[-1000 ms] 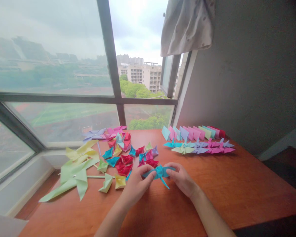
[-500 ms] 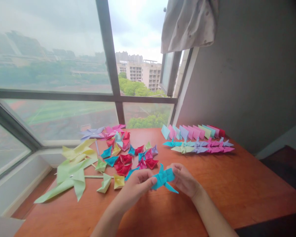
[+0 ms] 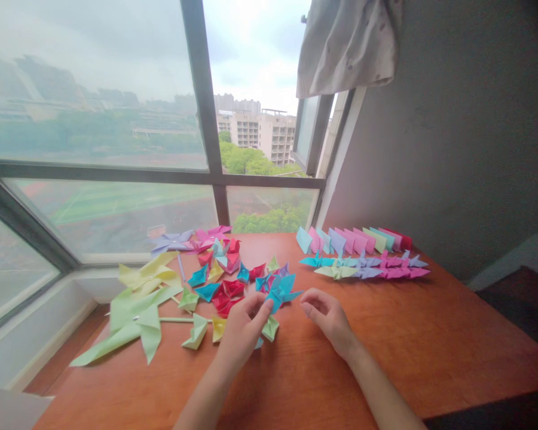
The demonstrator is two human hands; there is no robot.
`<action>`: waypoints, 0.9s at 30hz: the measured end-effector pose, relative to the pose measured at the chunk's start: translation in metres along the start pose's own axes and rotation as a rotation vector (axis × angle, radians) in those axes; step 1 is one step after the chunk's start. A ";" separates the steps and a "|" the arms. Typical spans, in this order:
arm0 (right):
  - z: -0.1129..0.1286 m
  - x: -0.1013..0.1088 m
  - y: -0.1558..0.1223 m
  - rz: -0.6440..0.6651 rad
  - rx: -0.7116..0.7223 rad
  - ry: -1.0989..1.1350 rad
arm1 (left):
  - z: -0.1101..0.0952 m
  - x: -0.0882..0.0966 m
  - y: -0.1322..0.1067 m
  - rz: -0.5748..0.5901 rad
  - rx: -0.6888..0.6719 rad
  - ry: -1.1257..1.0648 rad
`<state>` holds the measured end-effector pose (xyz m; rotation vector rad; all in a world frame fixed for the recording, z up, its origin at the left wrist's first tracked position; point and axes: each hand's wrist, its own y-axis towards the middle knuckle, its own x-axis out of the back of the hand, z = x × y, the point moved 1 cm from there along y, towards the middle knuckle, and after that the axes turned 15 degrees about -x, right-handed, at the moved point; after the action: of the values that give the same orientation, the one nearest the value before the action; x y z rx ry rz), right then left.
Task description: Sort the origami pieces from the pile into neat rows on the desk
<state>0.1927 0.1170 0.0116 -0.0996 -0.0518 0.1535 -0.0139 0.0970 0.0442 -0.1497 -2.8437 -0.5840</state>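
A bright blue folded paper crane (image 3: 281, 291) is raised above the table, pinched at one side between the thumb and fingers of my left hand (image 3: 244, 328). My right hand (image 3: 330, 322) hovers just right of the crane, its fingers loosely curled and nothing visible in them. A small gap separates its fingertips from the crane's pointed end. Behind and below the crane lie small folded paper pieces, among them a light green one (image 3: 270, 328) beside my left hand, which hides part of the group.
Pinwheels (image 3: 137, 319) on sticks lie at the left of the brown table (image 3: 430, 346). Red folded pieces (image 3: 226, 292) cluster in the middle. Paper cranes (image 3: 336, 270) stand in rows at the back right, before a line of folded cards (image 3: 354, 240). A window (image 3: 103, 221) borders the table.
My right hand has let go of the blue crane and sits apart from it. My left hand has lifted and turned the crane, moving it slightly left. The light green piece has come into view.
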 end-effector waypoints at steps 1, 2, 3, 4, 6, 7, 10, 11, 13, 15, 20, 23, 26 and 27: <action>-0.001 -0.002 0.000 0.024 0.018 -0.028 | -0.001 -0.001 -0.001 0.028 -0.027 0.056; -0.003 -0.003 0.000 0.039 0.032 -0.052 | -0.002 -0.003 -0.001 0.062 -0.053 0.105; -0.004 -0.004 0.001 0.043 0.040 -0.076 | -0.004 -0.004 -0.002 0.096 -0.077 0.146; -0.006 -0.005 0.001 0.034 0.047 -0.096 | -0.005 -0.006 -0.003 0.125 -0.098 0.178; -0.008 -0.004 0.002 -0.002 0.063 -0.130 | -0.007 -0.009 -0.003 0.170 -0.133 0.219; -0.008 -0.004 0.003 -0.020 0.070 -0.144 | -0.008 -0.010 -0.003 0.184 -0.145 0.229; -0.007 -0.002 0.002 -0.049 0.096 -0.185 | -0.007 -0.011 -0.004 0.205 -0.162 0.238; -0.006 -0.002 0.002 -0.055 0.104 -0.205 | -0.006 -0.011 -0.004 0.207 -0.162 0.234; -0.004 -0.002 0.000 -0.071 0.117 -0.246 | -0.005 -0.011 -0.004 0.212 -0.160 0.216; -0.002 -0.004 -0.001 -0.081 0.128 -0.282 | -0.005 -0.011 -0.005 0.219 -0.156 0.190; 0.001 -0.001 -0.003 -0.173 0.193 -0.335 | -0.007 -0.010 -0.004 0.211 -0.144 0.170; 0.000 0.012 -0.003 -0.344 0.230 -0.413 | -0.008 -0.009 -0.003 0.196 -0.143 0.167; -0.005 0.033 -0.005 -0.504 0.243 -0.599 | -0.009 -0.007 -0.003 0.191 -0.137 0.180; -0.007 0.042 -0.006 -0.543 0.240 -0.669 | -0.009 -0.007 -0.003 0.192 -0.137 0.185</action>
<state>0.2352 0.1165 0.0066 0.2100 -0.7190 -0.3561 -0.0055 0.0899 0.0488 -0.3680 -2.5747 -0.7107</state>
